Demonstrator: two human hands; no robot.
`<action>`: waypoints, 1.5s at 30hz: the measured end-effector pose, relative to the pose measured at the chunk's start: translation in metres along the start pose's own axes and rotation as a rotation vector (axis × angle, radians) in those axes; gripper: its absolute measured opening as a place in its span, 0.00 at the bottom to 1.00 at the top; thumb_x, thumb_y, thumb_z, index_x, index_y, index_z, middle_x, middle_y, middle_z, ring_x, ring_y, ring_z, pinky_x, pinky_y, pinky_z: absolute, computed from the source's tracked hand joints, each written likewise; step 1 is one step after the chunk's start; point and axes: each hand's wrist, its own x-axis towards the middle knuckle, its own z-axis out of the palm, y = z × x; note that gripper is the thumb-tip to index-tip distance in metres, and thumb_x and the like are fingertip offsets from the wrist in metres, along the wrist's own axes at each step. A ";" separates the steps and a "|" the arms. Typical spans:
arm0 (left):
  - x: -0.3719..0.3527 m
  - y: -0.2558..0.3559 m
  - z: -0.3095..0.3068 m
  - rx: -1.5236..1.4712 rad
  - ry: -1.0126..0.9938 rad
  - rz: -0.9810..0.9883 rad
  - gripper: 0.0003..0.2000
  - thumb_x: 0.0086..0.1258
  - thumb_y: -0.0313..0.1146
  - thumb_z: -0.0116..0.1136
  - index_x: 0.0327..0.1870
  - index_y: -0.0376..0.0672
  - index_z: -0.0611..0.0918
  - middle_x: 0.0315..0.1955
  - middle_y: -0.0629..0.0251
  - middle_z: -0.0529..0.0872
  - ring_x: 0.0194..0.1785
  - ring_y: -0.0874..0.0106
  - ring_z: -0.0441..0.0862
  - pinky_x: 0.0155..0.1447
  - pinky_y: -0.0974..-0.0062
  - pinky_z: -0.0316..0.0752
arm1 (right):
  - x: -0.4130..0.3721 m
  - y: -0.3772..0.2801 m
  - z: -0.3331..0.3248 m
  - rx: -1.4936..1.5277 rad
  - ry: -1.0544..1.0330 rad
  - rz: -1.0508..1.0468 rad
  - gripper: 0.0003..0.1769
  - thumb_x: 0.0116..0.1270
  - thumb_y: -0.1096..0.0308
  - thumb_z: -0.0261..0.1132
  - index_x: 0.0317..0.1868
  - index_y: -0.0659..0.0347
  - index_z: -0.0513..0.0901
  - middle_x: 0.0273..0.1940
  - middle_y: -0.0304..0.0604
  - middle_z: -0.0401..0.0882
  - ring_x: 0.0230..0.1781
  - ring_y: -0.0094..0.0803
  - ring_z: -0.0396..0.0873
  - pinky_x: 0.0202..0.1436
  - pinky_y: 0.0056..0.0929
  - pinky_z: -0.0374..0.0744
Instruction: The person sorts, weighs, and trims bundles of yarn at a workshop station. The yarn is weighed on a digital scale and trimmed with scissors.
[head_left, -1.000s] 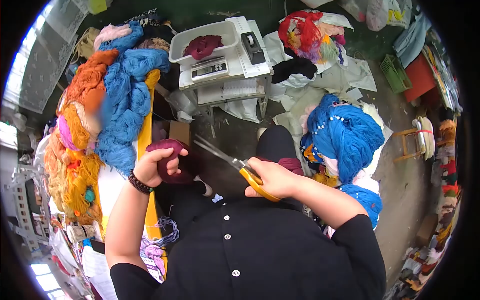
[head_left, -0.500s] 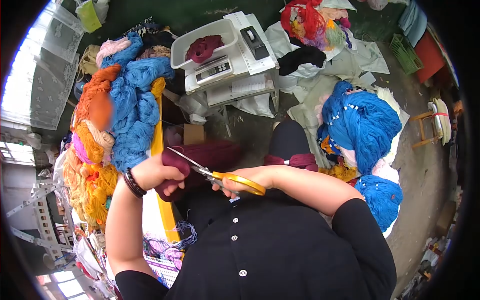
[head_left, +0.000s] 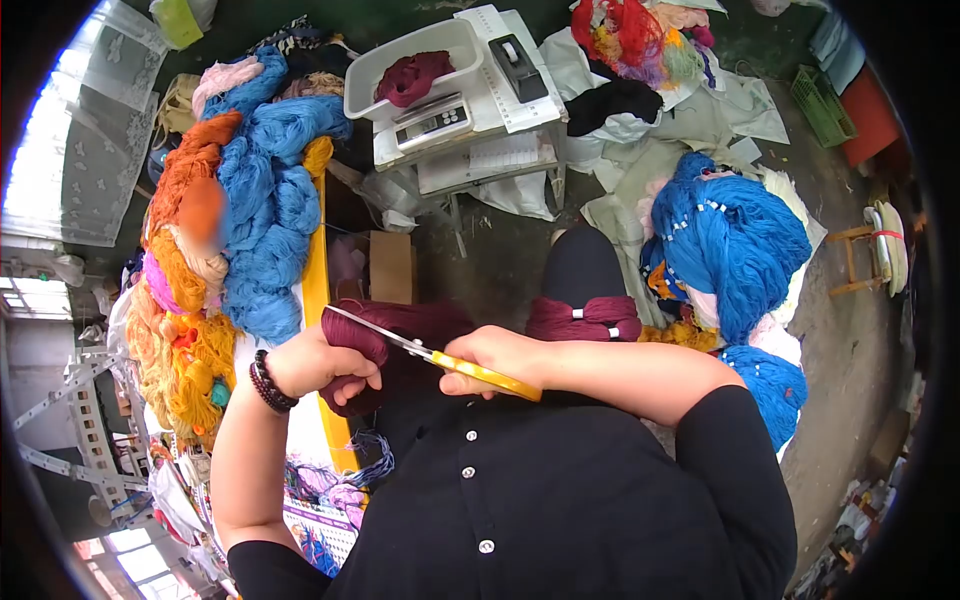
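My left hand (head_left: pixel 322 362) is closed around a maroon yarn skein (head_left: pixel 415 318), whose looped end bulges over my fingers. The rest of the skein stretches away to the right, above my lap. Gripped in my right hand (head_left: pixel 490 360) is a pair of scissors (head_left: pixel 425 352) with yellow handles. Its blades point up and left, their tips over the looped end of the skein, and look closed together. Another maroon bundle (head_left: pixel 560 318) with white ties rests across my right thigh.
Blue, orange and yellow yarn (head_left: pixel 265 235) is heaped along the yellow-edged table (head_left: pixel 313 270) at left. Ahead, a small table holds a white bin (head_left: pixel 360 95), a digital scale (head_left: pixel 432 122) and a tape dispenser (head_left: pixel 515 70). Blue skeins (head_left: pixel 740 250) lie at right.
My right hand with the scissors has shifted slightly right, and the blades look more closed. The maroon skein, blurred before, now hangs steadier in my left hand. The view has shifted slightly.
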 end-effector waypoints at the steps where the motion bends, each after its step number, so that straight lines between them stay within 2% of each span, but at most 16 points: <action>1: 0.001 -0.001 0.004 0.023 0.011 -0.010 0.07 0.59 0.25 0.55 0.28 0.32 0.83 0.15 0.65 0.78 0.16 0.77 0.74 0.22 0.81 0.68 | 0.009 0.011 0.004 0.034 0.022 -0.109 0.28 0.67 0.40 0.60 0.36 0.63 0.76 0.24 0.35 0.72 0.24 0.24 0.73 0.31 0.26 0.75; 4: 0.002 0.003 0.010 0.087 -0.028 -0.009 0.05 0.59 0.24 0.56 0.30 0.32 0.83 0.17 0.65 0.80 0.18 0.77 0.76 0.22 0.81 0.69 | 0.019 0.010 0.010 -0.059 0.132 -0.318 0.27 0.66 0.42 0.62 0.33 0.62 0.77 0.23 0.37 0.75 0.21 0.24 0.74 0.27 0.27 0.74; 6: -0.003 -0.008 0.003 0.012 0.008 -0.008 0.04 0.58 0.22 0.56 0.32 0.32 0.82 0.19 0.64 0.82 0.18 0.77 0.76 0.22 0.81 0.69 | 0.001 -0.008 0.001 0.049 0.001 0.005 0.28 0.66 0.41 0.62 0.34 0.62 0.77 0.22 0.38 0.74 0.21 0.24 0.74 0.28 0.29 0.73; 7: -0.004 -0.013 0.000 -0.013 0.065 -0.038 0.02 0.59 0.24 0.58 0.28 0.37 0.82 0.15 0.68 0.78 0.17 0.79 0.74 0.23 0.82 0.69 | -0.008 -0.021 -0.003 -0.102 0.012 0.020 0.29 0.66 0.40 0.61 0.34 0.63 0.78 0.22 0.38 0.75 0.21 0.24 0.75 0.28 0.29 0.74; 12: 0.003 -0.014 0.016 0.066 0.012 -0.031 0.03 0.59 0.26 0.61 0.27 0.37 0.82 0.15 0.68 0.78 0.18 0.78 0.76 0.23 0.81 0.70 | 0.021 -0.004 0.017 -0.144 0.119 -0.260 0.29 0.68 0.40 0.58 0.31 0.62 0.76 0.22 0.40 0.76 0.23 0.29 0.75 0.29 0.30 0.74; 15: -0.002 -0.023 0.000 0.100 0.089 -0.123 0.03 0.59 0.28 0.62 0.28 0.38 0.82 0.15 0.69 0.78 0.19 0.78 0.76 0.24 0.80 0.71 | 0.005 -0.017 0.008 0.027 0.041 0.052 0.30 0.66 0.39 0.60 0.31 0.62 0.76 0.22 0.39 0.74 0.20 0.28 0.73 0.25 0.30 0.73; 19: 0.002 -0.027 0.009 0.166 0.091 -0.104 0.05 0.58 0.28 0.62 0.26 0.37 0.82 0.15 0.69 0.79 0.18 0.78 0.76 0.25 0.80 0.72 | 0.012 -0.013 0.007 -0.190 0.127 -0.146 0.28 0.66 0.41 0.61 0.30 0.64 0.75 0.20 0.40 0.73 0.20 0.28 0.74 0.26 0.31 0.72; 24: 0.002 -0.031 0.002 0.195 0.141 -0.218 0.04 0.57 0.27 0.63 0.26 0.37 0.81 0.15 0.68 0.78 0.18 0.77 0.77 0.24 0.79 0.72 | 0.005 -0.021 0.001 0.063 -0.016 0.138 0.29 0.67 0.38 0.58 0.28 0.60 0.74 0.20 0.33 0.70 0.20 0.22 0.72 0.26 0.25 0.73; 26: 0.002 -0.038 -0.003 0.158 0.110 -0.212 0.06 0.58 0.30 0.62 0.25 0.37 0.81 0.15 0.67 0.79 0.19 0.76 0.78 0.25 0.78 0.74 | 0.007 -0.021 0.002 -0.039 -0.006 0.140 0.29 0.67 0.38 0.58 0.28 0.59 0.74 0.20 0.32 0.69 0.20 0.22 0.71 0.26 0.23 0.73; 29: 0.009 -0.034 0.016 0.288 0.078 -0.193 0.06 0.58 0.30 0.62 0.27 0.36 0.81 0.16 0.67 0.80 0.20 0.75 0.79 0.26 0.78 0.75 | 0.020 -0.016 0.010 0.138 -0.023 -0.019 0.28 0.67 0.39 0.59 0.30 0.60 0.74 0.22 0.32 0.69 0.20 0.20 0.70 0.24 0.23 0.72; 31: 0.006 -0.030 0.014 0.285 0.100 -0.199 0.05 0.57 0.29 0.62 0.27 0.37 0.81 0.16 0.67 0.80 0.20 0.76 0.79 0.26 0.78 0.75 | 0.019 -0.021 0.010 0.122 0.004 0.108 0.35 0.62 0.31 0.59 0.32 0.62 0.78 0.21 0.35 0.70 0.16 0.23 0.69 0.22 0.23 0.72; 34: 0.001 -0.037 0.003 0.153 0.138 -0.242 0.03 0.56 0.27 0.63 0.27 0.38 0.82 0.16 0.69 0.79 0.18 0.77 0.77 0.24 0.80 0.73 | 0.010 -0.022 0.002 0.136 0.046 0.160 0.32 0.61 0.36 0.64 0.30 0.62 0.76 0.20 0.36 0.71 0.15 0.24 0.72 0.20 0.24 0.73; 37: 0.000 -0.043 -0.001 0.083 0.123 -0.135 0.04 0.58 0.27 0.60 0.28 0.36 0.83 0.15 0.69 0.78 0.18 0.78 0.75 0.23 0.82 0.70 | 0.008 -0.025 0.000 0.135 0.128 0.115 0.29 0.61 0.40 0.66 0.29 0.62 0.76 0.20 0.35 0.71 0.15 0.22 0.71 0.20 0.23 0.72; 40: -0.004 -0.051 -0.018 -0.292 0.241 0.054 0.08 0.59 0.28 0.55 0.30 0.31 0.82 0.12 0.66 0.75 0.13 0.76 0.70 0.20 0.81 0.66 | 0.006 -0.017 -0.010 0.160 0.144 0.113 0.29 0.64 0.36 0.60 0.27 0.56 0.72 0.19 0.31 0.67 0.15 0.18 0.66 0.20 0.19 0.68; 41: -0.009 -0.050 -0.024 -0.376 0.285 0.118 0.09 0.58 0.28 0.54 0.31 0.30 0.81 0.10 0.65 0.73 0.12 0.76 0.67 0.20 0.80 0.65 | 0.004 -0.005 -0.014 0.233 0.070 0.070 0.33 0.64 0.29 0.53 0.31 0.54 0.71 0.21 0.31 0.66 0.19 0.17 0.67 0.23 0.18 0.68; 45: -0.020 -0.058 -0.054 -0.572 0.346 0.202 0.11 0.58 0.32 0.50 0.32 0.31 0.80 0.10 0.67 0.70 0.11 0.76 0.63 0.20 0.78 0.66 | -0.007 -0.006 -0.015 0.365 -0.136 0.140 0.45 0.59 0.20 0.39 0.37 0.59 0.71 0.28 0.36 0.70 0.27 0.22 0.72 0.29 0.23 0.73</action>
